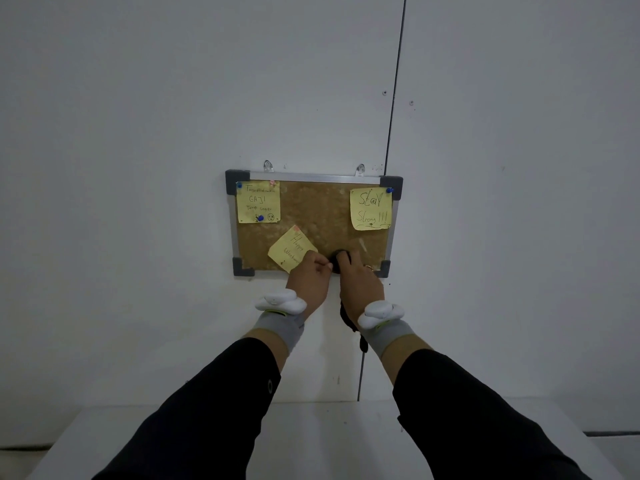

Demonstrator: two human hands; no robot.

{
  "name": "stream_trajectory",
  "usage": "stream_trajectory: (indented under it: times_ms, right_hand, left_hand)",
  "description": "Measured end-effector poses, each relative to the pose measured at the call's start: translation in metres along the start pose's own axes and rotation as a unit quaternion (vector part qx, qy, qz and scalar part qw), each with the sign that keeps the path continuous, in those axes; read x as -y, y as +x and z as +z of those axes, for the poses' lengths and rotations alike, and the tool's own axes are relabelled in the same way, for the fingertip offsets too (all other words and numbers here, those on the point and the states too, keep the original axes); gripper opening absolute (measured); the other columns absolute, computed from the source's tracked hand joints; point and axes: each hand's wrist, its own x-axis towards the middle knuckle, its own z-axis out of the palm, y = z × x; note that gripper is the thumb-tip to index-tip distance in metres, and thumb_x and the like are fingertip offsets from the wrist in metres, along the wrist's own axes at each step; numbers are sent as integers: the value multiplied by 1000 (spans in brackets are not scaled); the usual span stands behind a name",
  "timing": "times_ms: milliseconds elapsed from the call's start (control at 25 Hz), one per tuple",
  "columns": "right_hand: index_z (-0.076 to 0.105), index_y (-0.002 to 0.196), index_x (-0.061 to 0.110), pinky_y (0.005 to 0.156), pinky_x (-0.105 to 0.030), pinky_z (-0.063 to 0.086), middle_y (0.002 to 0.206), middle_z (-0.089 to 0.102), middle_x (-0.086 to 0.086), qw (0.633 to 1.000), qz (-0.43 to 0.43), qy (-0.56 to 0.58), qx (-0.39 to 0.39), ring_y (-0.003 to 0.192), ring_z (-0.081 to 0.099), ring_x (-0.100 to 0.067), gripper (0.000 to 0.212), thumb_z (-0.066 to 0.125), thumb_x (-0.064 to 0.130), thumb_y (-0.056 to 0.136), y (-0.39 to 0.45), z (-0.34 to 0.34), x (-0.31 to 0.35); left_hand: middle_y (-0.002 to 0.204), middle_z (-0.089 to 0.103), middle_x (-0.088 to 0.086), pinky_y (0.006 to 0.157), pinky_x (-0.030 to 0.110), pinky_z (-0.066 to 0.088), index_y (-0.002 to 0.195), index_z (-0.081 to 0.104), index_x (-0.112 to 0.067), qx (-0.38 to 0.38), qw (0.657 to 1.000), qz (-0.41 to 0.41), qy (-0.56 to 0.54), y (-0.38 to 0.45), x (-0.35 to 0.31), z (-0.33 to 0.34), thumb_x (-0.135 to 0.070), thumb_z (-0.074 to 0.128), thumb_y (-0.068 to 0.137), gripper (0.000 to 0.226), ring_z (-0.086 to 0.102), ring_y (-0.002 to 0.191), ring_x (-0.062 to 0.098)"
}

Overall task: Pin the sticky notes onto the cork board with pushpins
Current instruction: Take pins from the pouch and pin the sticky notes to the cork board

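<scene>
While my left hand pinches the tilted sticky note, right hand curls round a dark round object, identity unclear, fingertips hidden.

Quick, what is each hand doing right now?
Left hand: pinching the tilted sticky note.
Right hand: curled round a round black object.

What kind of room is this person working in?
Probably an office or study corner, though little shows. A small cork board hangs from hooks on a plain white wall, bearing handwritten yellow sticky notes, above a white tabletop.
</scene>
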Motion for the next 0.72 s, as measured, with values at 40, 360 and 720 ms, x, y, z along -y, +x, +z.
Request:
stream_trajectory:
  times_ms: [40,360,720]
  right_hand:
    - [46,117,9,57,-34,41,121,45,-14,999,10,32,9,83,62,-36,31,48,-1,88,0,-1,-2]
    - [58,110,9,87,-28,38,118,51,-18,903,129,409,-9,108,51,-30,21,49,14,92,-3,-23,-7]
    - [55,90,17,79,-43,50,103,59,-11,720,220,659,18,96,56,-26,21,37,7,86,-6,-45,-26]
  left_hand:
    - [108,66,12,82,31,43,108,54,-12,5,1000,0,1,-3,-1,1,-24,48,95,19,61,99,29]
    - [119,55,13,87,36,48,117,52,-13,-23,999,-11,29,-13,-26,11,-44,52,90,41,57,103,30]
    - [118,55,12,87,34,46,115,48,-12,-60,998,-18,-9,-17,-42,18,-46,75,71,62,57,104,28]
